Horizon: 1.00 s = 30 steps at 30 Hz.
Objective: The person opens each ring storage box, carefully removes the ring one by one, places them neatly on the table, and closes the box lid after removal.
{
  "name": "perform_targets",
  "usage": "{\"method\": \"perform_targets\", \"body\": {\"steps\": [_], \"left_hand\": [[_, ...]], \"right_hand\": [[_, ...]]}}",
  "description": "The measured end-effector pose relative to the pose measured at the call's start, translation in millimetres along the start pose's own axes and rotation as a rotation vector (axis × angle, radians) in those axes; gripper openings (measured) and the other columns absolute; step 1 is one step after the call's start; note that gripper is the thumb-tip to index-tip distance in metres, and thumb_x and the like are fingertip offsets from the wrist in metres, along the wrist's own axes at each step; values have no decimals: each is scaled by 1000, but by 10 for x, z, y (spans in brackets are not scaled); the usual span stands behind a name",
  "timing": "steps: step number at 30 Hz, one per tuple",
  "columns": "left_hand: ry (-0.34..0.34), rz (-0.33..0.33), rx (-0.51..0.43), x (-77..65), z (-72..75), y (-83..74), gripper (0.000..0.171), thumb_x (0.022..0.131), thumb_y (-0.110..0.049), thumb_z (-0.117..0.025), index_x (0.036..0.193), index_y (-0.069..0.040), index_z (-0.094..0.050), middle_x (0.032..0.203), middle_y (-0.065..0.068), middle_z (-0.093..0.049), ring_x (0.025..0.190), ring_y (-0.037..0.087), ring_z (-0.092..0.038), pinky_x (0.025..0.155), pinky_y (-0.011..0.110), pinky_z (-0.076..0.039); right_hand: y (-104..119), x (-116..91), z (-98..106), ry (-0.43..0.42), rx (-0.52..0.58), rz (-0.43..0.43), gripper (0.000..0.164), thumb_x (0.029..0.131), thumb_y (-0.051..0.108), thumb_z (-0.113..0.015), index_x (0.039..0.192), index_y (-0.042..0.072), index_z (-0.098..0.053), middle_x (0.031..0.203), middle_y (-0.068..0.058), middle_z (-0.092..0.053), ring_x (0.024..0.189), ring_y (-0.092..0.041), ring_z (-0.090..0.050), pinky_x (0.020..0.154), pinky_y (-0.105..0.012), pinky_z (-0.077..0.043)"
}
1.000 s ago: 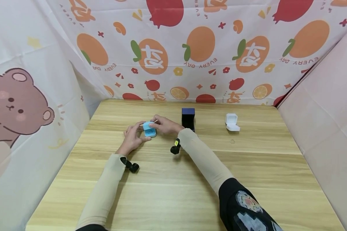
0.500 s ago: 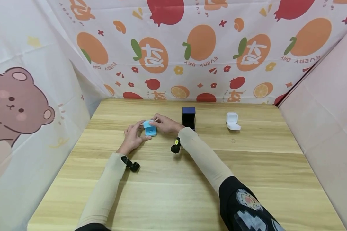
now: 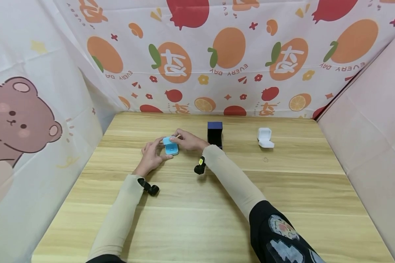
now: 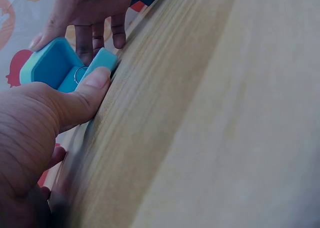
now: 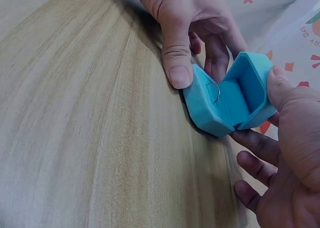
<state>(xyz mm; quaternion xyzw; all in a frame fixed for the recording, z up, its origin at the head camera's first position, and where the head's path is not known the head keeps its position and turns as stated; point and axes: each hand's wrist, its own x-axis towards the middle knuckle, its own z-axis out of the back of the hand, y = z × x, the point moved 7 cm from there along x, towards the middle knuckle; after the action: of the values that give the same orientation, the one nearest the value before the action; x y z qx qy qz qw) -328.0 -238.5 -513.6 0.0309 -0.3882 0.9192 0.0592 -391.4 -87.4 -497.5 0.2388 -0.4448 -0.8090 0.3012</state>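
A light-blue ring box (image 3: 171,148) stands with its lid raised on the left part of the table. In the right wrist view a silver ring (image 5: 217,93) sits upright in its slot. My left hand (image 3: 150,159) holds the base, its thumb pressed on the front edge and its fingers reaching behind. The right hand (image 3: 189,141) pinches the lid, thumb on the outside of the lid, with other fingers near the back of the box. Some fingertips behind the box are hidden.
A dark-blue box (image 3: 214,134), its front black, stands right of the hands near the back. Farther right is an open white ring box (image 3: 265,138). A small thin ring (image 3: 266,159) lies before it on the wooden table (image 3: 217,223). Printed cloth (image 3: 197,65) hangs behind.
Both hands keep their hold on the light-blue ring box, and its lid stays raised. Only a slight shift of the whole head view shows.
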Motion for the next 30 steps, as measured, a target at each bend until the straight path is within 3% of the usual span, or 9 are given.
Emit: {"method": "perform_targets", "body": {"steps": [3,6,20,30], "left_hand": [[-2,-2,3,1,3,5,84,83,-26,-85,154,-15,-41,139,22,-63,122,37,-40,109,62,-9],[2,2,-3,-8,3,2,84,83,-26,-85,154,-15,-40,139,22,-62,123,37,-40,110,62,-8],[5,10,-8,-7,-3,16,87,84,-27,-84,156,-13,-37,141,22,-62,125,38,-39,110,61,-7],[9,21,-13,-3,-8,18,88,83,-26,-85,156,-14,-37,141,20,-62,130,38,-38,113,61,-6]], "right_hand": [[-11,8,-4,-3,16,-7,32,106,46,-44,119,18,-52,131,-9,-62,90,-19,-58,67,-26,-46],[-27,19,-6,-7,20,-10,31,106,47,-44,118,19,-52,128,-8,-63,87,-17,-57,67,-26,-46],[3,11,0,-32,10,-11,34,106,49,-44,118,19,-54,136,-3,-60,116,-17,-61,84,-27,-49],[-19,2,13,-53,22,-30,33,106,49,-42,119,22,-55,138,-4,-59,118,-19,-62,88,-30,-49]]}}
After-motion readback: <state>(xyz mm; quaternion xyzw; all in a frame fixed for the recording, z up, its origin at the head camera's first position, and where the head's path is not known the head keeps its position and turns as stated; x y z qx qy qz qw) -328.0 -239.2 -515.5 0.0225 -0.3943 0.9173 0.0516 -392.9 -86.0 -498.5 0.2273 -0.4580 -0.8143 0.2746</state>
